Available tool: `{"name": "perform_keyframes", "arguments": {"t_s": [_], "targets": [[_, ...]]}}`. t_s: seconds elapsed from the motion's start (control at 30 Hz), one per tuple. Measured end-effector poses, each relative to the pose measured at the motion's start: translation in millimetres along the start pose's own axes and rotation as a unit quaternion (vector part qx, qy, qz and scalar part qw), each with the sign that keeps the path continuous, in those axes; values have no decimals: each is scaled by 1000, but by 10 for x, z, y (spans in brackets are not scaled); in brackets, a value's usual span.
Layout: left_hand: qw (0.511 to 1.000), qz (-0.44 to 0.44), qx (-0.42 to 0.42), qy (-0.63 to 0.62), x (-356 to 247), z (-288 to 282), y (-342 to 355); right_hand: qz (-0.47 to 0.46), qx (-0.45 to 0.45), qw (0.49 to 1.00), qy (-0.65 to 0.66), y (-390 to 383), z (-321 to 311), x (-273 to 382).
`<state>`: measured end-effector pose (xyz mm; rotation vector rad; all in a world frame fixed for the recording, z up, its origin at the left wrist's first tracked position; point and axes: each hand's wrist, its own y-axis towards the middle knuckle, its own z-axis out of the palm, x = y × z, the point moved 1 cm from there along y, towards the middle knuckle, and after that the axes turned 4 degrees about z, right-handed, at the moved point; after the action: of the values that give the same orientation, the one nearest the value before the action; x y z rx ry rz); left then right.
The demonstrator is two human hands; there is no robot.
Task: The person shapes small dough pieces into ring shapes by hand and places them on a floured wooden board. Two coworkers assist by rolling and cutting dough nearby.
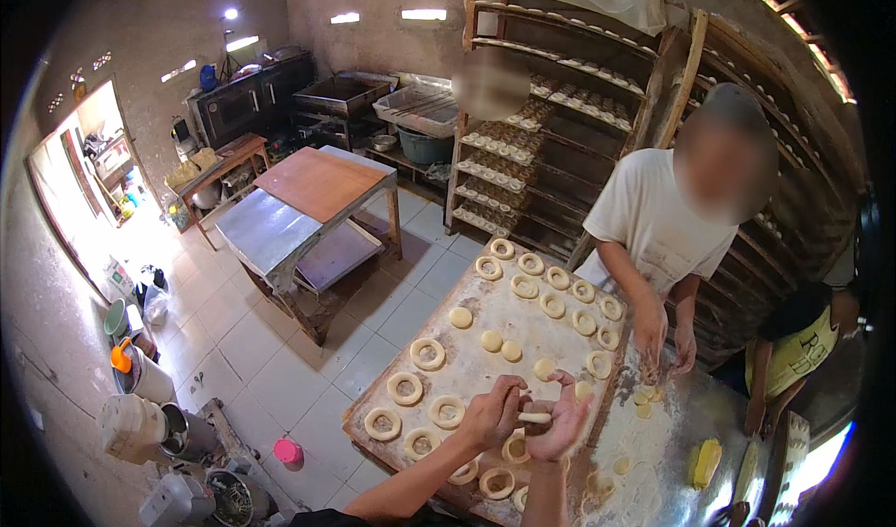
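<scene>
Left hand (pixel 492 415) of the person, bare, is bent with its fingers curled in a narrow way toward the right hand (pixel 560 424), which is turned with the palm up and the fingers rather spread. Between the two hands is a small, pale cream piece of soft dough (pixel 535 418), long and rounded in the outline that is visible. It rests at the inner side of the right palm, while its left end comes to the fingertips of the left hand. Whether the left fingers pinch it or only touch it, I cannot tell, because they cover that end. Nor can I tell if it is a short roll or a ring seen from its edge.

The relation which matters most, in my judgement, is the long axis of this piece: it runs almost from left to right, across the gap from one hand to the other. So the dough lies to the right of the left fingers and to the left of the right palm; the right hand seems the nearer one, as its support.

Both hands are above a flour-dusted wooden board (pixel 523 326). A flat, round, pale yellow dough disc (pixel 544 369) lies just beyond them, and a thick, cream-coloured dough ring (pixel 509 448) lies on the near side, partly hidden by the hands.
</scene>
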<state>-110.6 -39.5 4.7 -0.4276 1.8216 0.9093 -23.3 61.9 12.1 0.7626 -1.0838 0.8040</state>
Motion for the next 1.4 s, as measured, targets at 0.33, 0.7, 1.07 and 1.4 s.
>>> {"name": "perform_keyframes", "arguments": {"t_s": [0.33,0.7,1.07,1.4], "targets": [[996,22,27,80,233,-398,298,5,9,994,-108,450,165,-353],[993,-10,65,96,288,-614,543,69,23,996,45,643,349,-179],[953,-28,18,303,779,-753,924,206,-126,826,-509,1061,467,-427],[875,-68,164,450,818,-973,506,179,-29,712,-678,811,506,-656]]}}
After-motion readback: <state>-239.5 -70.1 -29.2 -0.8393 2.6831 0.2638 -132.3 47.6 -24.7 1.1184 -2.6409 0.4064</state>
